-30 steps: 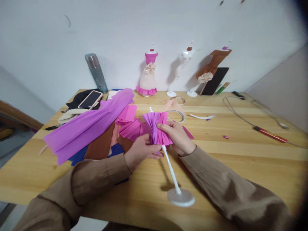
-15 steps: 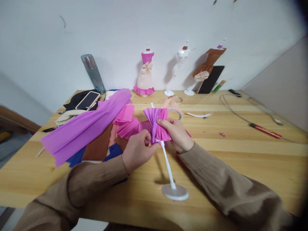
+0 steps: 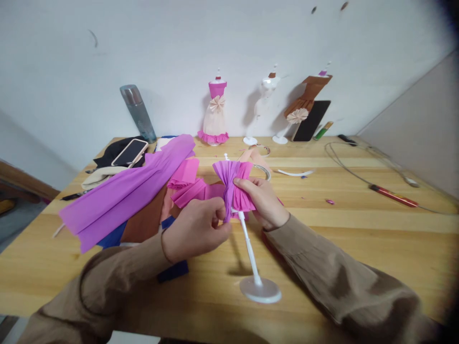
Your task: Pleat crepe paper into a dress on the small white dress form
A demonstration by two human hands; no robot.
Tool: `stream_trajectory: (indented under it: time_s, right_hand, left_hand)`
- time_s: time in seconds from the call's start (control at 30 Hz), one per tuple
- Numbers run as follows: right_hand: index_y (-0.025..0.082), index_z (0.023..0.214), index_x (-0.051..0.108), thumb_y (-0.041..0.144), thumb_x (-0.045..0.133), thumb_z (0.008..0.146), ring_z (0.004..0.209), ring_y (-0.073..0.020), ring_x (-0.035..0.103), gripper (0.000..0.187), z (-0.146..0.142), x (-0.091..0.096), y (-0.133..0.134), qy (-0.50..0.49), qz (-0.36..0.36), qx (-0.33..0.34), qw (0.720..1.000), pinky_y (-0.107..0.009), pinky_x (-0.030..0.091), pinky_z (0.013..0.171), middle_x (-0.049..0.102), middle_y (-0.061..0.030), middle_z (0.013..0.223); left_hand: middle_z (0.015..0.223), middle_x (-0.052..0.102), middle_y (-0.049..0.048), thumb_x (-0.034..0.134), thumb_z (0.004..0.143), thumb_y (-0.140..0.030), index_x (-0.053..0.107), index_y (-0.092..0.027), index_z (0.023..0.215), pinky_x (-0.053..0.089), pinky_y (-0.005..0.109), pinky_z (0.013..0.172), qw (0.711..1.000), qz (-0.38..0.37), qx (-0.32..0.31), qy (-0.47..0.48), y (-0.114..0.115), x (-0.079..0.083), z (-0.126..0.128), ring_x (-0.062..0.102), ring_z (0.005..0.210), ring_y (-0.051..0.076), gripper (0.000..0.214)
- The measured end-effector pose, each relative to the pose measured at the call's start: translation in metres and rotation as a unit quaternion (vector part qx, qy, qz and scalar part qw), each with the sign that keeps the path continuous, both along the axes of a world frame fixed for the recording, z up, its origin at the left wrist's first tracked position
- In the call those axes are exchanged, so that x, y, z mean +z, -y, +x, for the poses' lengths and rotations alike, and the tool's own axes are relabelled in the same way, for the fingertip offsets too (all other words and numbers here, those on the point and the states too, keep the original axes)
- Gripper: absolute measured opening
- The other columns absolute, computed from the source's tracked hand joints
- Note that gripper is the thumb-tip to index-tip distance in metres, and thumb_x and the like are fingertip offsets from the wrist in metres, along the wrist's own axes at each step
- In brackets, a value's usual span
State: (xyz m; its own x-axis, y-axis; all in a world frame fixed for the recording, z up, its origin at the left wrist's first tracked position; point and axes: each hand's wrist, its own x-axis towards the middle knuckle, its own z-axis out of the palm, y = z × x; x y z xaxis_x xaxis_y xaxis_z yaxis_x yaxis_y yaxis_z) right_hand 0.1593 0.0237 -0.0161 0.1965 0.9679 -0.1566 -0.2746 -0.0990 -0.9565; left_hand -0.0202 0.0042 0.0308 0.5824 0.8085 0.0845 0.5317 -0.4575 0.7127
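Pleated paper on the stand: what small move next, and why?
Probably ease the purple pleats snug from below with the left hand: it is at their lower edge, their top fans outward, and the right hand pinches the pink pleats alongside.

Ruffle (image 3: 244,197): crinkled matt paper, by its look. Stand (image 3: 250,251): smooth plastic, faint gloss on base (image 3: 264,292). Worktop (image 3: 362,234): smooth grained wood, low sheen. Sleeves (image 3: 322,263): matt cloth. Phone (image 3: 129,153): glossy screen.

Pleated purple and pink ruffle (image 3: 229,179), seemingly high around a white round-based stand (image 3: 250,251).
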Motion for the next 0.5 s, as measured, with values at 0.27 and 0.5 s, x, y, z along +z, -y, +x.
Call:
stream_trajectory:
  time_s: [0.27, 0.5]
  right_hand:
    - [0.022, 0.054, 0.063, 0.046, 0.082, 0.062, 0.049, -0.0154, 0.054, 0.032, -0.003, 0.004, 0.005, -0.008, 0.016, 0.039, 0.999, -0.032, 0.045, 0.053, 0.062, -0.0018, 0.053]
    - [0.021, 0.058, 0.064, 0.045, 0.084, 0.055, 0.052, -0.0152, 0.054, 0.031, -0.003, 0.003, 0.004, -0.018, 0.002, 0.023, 1.000, -0.031, 0.044, 0.052, 0.065, -0.0027, 0.058]
  left_hand:
    - [0.085, 0.067, 0.0043, 0.066, 0.079, -0.043, 0.064, -0.014, 0.102, 0.049, 0.025, 0.064, 0.957, -0.185, 0.063, 0.214, -0.027, -0.012, 0.002, 0.063, 0.077, 0.016, 0.037]
    - [0.058, 0.053, -0.0081, 0.072, 0.065, -0.022, 0.062, -0.016, 0.104, 0.047, 0.023, 0.050, 0.937, -0.258, 0.037, 0.232, -0.014, -0.038, 0.014, 0.056, 0.049, 0.011, 0.041]
